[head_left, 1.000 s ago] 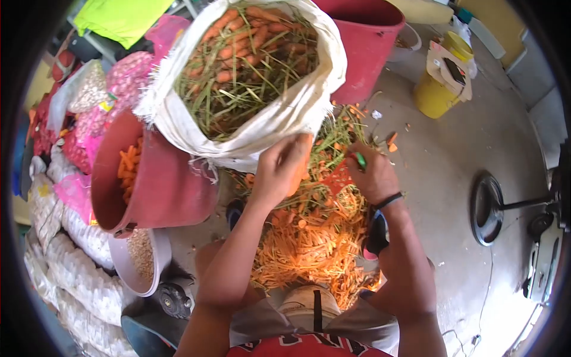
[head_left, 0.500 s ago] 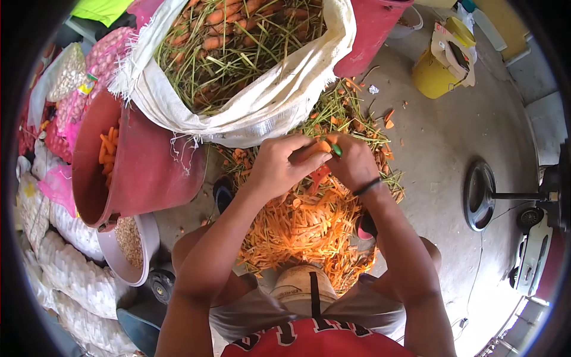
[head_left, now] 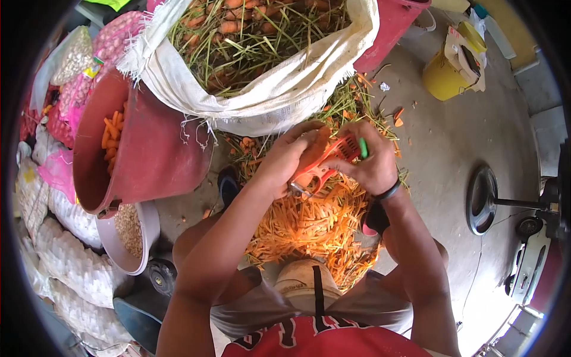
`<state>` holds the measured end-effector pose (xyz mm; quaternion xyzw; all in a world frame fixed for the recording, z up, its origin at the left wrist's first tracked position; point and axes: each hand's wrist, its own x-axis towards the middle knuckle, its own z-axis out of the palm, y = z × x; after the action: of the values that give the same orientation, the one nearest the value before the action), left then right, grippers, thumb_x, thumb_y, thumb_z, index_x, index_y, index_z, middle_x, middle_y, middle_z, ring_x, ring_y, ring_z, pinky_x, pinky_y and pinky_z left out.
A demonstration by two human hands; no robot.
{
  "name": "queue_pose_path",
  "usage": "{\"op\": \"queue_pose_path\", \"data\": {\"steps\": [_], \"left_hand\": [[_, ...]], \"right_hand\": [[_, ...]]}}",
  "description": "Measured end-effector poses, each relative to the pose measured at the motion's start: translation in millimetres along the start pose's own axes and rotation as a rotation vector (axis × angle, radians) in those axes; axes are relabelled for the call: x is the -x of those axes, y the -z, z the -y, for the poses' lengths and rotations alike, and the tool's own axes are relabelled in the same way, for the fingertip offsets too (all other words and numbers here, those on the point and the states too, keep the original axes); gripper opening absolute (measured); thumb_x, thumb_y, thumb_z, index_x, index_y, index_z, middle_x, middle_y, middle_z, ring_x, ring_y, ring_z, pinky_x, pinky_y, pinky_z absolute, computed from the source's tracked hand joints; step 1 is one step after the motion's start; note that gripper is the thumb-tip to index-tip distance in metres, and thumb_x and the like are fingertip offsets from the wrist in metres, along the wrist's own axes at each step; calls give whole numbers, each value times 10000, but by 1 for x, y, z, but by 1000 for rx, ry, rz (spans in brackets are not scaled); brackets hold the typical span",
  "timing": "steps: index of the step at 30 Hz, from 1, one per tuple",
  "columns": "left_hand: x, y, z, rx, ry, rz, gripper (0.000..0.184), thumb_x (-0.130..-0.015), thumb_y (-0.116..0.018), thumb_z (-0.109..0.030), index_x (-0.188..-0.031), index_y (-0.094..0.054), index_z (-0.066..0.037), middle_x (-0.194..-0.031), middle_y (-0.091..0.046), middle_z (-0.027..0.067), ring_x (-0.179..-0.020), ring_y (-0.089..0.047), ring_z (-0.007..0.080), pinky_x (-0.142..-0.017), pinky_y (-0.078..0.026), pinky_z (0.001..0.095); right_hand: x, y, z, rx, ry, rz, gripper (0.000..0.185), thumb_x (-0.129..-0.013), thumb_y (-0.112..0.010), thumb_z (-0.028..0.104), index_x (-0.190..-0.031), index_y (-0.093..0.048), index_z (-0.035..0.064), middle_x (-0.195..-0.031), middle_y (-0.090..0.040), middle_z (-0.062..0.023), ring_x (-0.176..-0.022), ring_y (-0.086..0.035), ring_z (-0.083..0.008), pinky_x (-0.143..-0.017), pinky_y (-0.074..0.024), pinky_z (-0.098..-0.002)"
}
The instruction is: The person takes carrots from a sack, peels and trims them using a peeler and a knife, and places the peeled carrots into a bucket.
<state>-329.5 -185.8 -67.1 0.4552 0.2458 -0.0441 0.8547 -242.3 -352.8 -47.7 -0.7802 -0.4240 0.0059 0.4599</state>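
Observation:
My left hand [head_left: 278,163] is closed around a carrot [head_left: 316,146], fingers wrapped over its upper part. A red-orange peeler [head_left: 340,153] with a slotted handle is in my right hand [head_left: 379,168], its metal blade end against the lower part of the carrot. A small green piece [head_left: 363,148], perhaps a handle, also sticks out from the right fingers; its kind I cannot make out. Beneath both hands lies a heap of orange carrot peelings [head_left: 297,223]. Just beyond them stands a white woven sack [head_left: 262,110] full of carrots [head_left: 235,27] and green stalks.
On the left, a tilted red bucket [head_left: 160,149] holds peeled carrots [head_left: 112,134]. Below it is a pale basin [head_left: 151,229] of small light pieces. Filled bags [head_left: 77,256] line the left side. A yellow bucket [head_left: 443,80] and a fan base [head_left: 480,199] stand on the right.
The peeler has come up from below my hands and now lies against the carrot. My right hand has turned and shifted right, the green piece moving with it. The view has shifted slightly.

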Motion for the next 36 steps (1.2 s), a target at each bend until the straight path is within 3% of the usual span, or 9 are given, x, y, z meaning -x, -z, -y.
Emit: {"op": "queue_pose_path", "data": {"steps": [6,10,13,18,21,24,26,31,36], "left_hand": [[10,-6,-13,-223,10,177,349,-998,-503,-211,-1309,-541,-58,-1143,-631,57,-976,-634,136,-782,-543,287],[11,-1,-21,-61,83,139,368,-996,-500,-215,-1329,-518,-59,-1154,-626,70,-1016,-615,133,-842,-518,279],[0,-1,-13,-57,-14,95,378,-996,-478,-220,-1337,-510,-59,-1155,-623,90,-967,-633,150,-803,-539,306],[12,-2,-19,-127,79,186,409,-974,-516,-223,-1348,-504,-58,-1167,-614,93,-986,-626,156,-852,-520,293],[9,7,-14,-24,76,187,369,-974,-532,-213,-1302,-542,-44,-1073,-637,87,-877,-642,149,-700,-554,296],[4,4,-15,46,39,117,350,-980,-521,-204,-1285,-558,-37,-1054,-651,86,-874,-643,146,-697,-552,290],[-2,3,-11,62,-12,48,352,-981,-517,-200,-1288,-556,-35,-1045,-655,86,-875,-641,142,-709,-549,289],[5,2,-16,-139,56,174,351,-972,-544,-210,-1286,-567,-57,-1054,-645,86,-799,-639,145,-647,-548,297],[1,9,-15,29,68,184,341,-975,-534,-200,-1279,-571,-50,-1083,-644,95,-851,-650,156,-709,-557,309]], "right_hand": [[-14,36,-53,-123,-323,-220,514,-654,-904,207,-1036,-606,34,-877,-695,-78,-766,-666,-134,-677,-547,-289],[-11,32,-38,-273,-307,-248,495,-661,-901,196,-1017,-604,23,-901,-699,-81,-779,-668,-147,-696,-554,-285],[-5,10,0,-40,-29,-67,508,-635,-913,227,-1001,-616,37,-932,-678,-76,-808,-659,-181,-712,-545,-305],[-13,30,-35,-23,-276,-232,549,-606,-928,243,-1014,-622,39,-872,-667,-43,-737,-621,-115,-676,-531,-284],[-16,43,-55,-52,-325,-332,554,-609,-927,230,-1030,-623,37,-863,-676,-34,-743,-622,-93,-676,-534,-280],[-5,16,-14,-190,-227,-165,567,-609,-926,240,-1044,-623,36,-877,-683,-52,-778,-644,-111,-694,-540,-286],[-6,4,7,26,153,-77,574,-611,-922,260,-1047,-623,37,-880,-683,-68,-795,-655,-127,-701,-541,-287],[-13,31,-34,91,-219,-249,540,-632,-914,239,-1037,-623,30,-807,-690,-66,-738,-664,-133,-666,-549,-300],[-8,23,-35,-140,-172,-279,541,-626,-917,251,-1017,-616,29,-819,-685,-71,-729,-658,-145,-675,-547,-303]]}}
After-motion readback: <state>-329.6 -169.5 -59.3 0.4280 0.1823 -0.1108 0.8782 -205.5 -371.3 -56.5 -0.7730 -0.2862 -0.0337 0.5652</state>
